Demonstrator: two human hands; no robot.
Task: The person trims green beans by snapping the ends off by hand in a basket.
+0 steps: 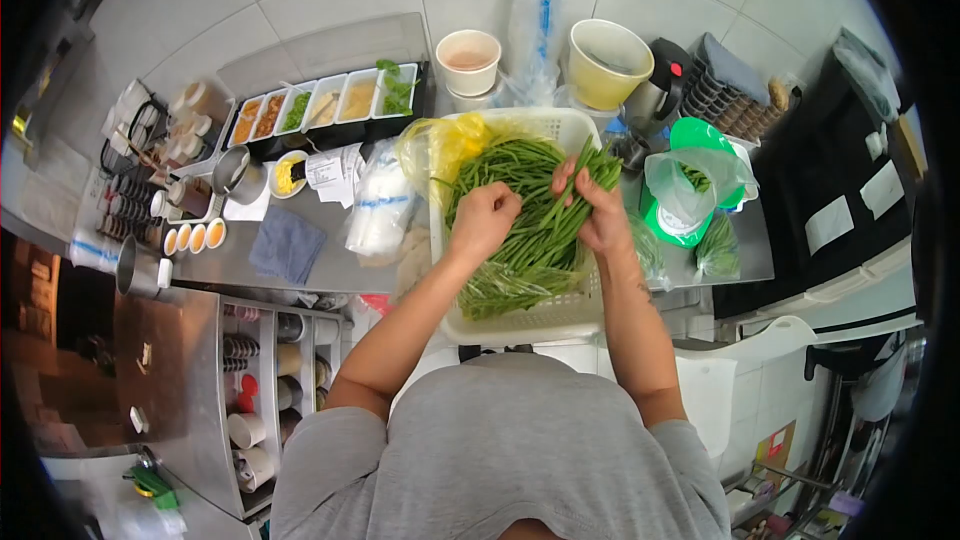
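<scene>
A white perforated basket (450, 325) holds a large heap of long green beans (520, 230), with clear plastic at its near end and a yellow bag (455, 145) at its far left. Over the left part of the heap is my left hand (485, 220), its fingers curled closed; what they hold, if anything, is hidden. My right hand (592, 205) is at the right side of the heap, its fingers wrapped round a bunch of the beans.
Right of the basket stands a green scale (680, 225) with a bag on it, beside bagged greens (718, 248). To the left lie a plastic roll (382, 205), a blue cloth (287, 243) and a metal pot (238, 175). Tubs (468, 60) stand behind.
</scene>
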